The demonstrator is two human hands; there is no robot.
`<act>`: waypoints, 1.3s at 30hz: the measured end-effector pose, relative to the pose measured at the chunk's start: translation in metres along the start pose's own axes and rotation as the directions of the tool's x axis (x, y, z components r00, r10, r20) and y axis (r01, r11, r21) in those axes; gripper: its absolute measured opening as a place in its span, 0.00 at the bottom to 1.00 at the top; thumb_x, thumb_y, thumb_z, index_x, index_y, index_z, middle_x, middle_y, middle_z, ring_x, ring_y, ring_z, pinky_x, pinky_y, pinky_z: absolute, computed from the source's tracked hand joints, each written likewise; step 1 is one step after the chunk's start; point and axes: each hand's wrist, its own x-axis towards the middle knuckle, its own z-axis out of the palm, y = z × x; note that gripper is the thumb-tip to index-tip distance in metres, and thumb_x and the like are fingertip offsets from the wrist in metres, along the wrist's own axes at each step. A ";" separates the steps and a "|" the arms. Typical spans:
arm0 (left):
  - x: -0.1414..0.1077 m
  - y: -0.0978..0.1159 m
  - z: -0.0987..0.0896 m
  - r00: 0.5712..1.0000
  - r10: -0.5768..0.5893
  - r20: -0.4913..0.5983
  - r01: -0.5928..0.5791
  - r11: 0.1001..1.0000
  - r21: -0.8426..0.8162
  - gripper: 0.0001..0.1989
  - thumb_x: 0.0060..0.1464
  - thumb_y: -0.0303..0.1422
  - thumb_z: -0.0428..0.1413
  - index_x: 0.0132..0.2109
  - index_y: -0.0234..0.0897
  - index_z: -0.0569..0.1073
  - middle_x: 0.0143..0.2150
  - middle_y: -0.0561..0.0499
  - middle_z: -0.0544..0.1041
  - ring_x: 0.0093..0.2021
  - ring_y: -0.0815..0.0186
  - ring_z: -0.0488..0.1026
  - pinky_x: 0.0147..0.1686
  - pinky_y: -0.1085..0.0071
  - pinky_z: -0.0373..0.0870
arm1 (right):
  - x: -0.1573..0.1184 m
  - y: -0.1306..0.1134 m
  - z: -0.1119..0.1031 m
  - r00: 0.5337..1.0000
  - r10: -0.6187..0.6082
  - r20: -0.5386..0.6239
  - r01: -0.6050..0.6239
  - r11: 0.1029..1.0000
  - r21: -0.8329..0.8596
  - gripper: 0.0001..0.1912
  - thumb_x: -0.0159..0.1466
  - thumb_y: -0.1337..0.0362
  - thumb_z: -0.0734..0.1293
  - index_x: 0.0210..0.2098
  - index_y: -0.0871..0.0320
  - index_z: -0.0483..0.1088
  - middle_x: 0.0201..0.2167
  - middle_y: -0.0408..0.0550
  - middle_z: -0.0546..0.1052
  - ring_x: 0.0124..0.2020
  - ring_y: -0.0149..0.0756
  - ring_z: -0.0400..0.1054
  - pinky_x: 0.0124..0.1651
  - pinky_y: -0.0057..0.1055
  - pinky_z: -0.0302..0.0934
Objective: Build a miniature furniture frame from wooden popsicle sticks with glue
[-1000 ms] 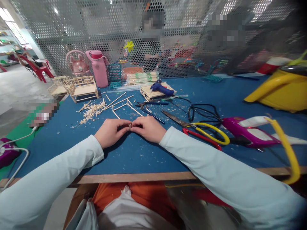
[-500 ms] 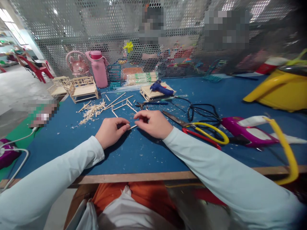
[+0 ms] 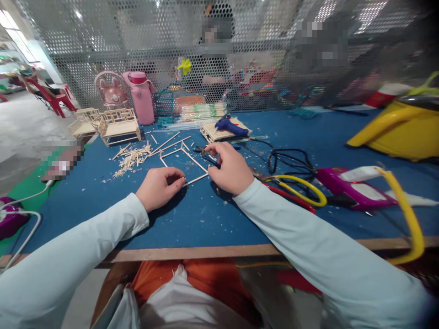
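Observation:
A frame of thin wooden sticks point(image 3: 195, 160) lies on the blue tabletop, with short upright pieces at its corners. My left hand point(image 3: 160, 188) is closed at its near-left corner, thumb and forefinger pinched together there. My right hand point(image 3: 232, 168) is beside the near-right corner, thumb and forefinger apart. Its forefinger reaches over the pliers point(image 3: 199, 150), and its thumb is close to the frame; whether it touches either is unclear. The hand partly covers the pliers' handles.
Stick scraps point(image 3: 132, 161) lie left. Behind stand a small wooden bench point(image 3: 120, 129), a pink bottle point(image 3: 142, 103) and a blue glue gun point(image 3: 230, 126) on a slatted wooden piece. To the right are scissors point(image 3: 302, 188), a purple tool point(image 3: 353, 187) and a yellow container point(image 3: 394, 132).
My right hand has moved right and slightly away from me, off the near stick towards the pliers, and its fingers have spread. More of the frame shows. My left hand has stayed put.

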 end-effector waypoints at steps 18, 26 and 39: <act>-0.002 0.014 -0.003 0.950 -0.302 0.083 0.223 0.463 -0.858 0.12 0.40 0.36 0.62 0.30 0.32 0.74 0.24 0.54 0.72 0.24 0.75 0.65 0.26 0.77 0.63 | -0.012 -0.026 -0.001 0.881 -0.473 0.001 0.462 0.861 0.212 0.08 0.60 0.64 0.63 0.28 0.60 0.70 0.21 0.42 0.70 0.22 0.25 0.62 0.27 0.22 0.54; -0.005 0.010 -0.005 0.984 0.076 -0.160 -0.126 0.935 -0.330 0.08 0.50 0.34 0.55 0.30 0.33 0.73 0.27 0.51 0.73 0.29 0.71 0.67 0.30 0.74 0.63 | -0.015 -0.026 -0.005 0.906 -0.421 -0.053 0.418 0.865 0.277 0.08 0.62 0.67 0.61 0.32 0.60 0.71 0.27 0.46 0.75 0.27 0.27 0.67 0.32 0.22 0.59; -0.001 0.007 -0.002 0.986 -0.127 -0.110 0.050 0.850 -0.524 0.12 0.49 0.39 0.54 0.32 0.33 0.71 0.24 0.53 0.70 0.24 0.72 0.63 0.26 0.75 0.61 | -0.011 -0.012 -0.033 0.974 -0.223 -0.037 0.225 0.967 0.115 0.08 0.58 0.61 0.64 0.33 0.60 0.69 0.24 0.44 0.73 0.23 0.28 0.64 0.27 0.25 0.59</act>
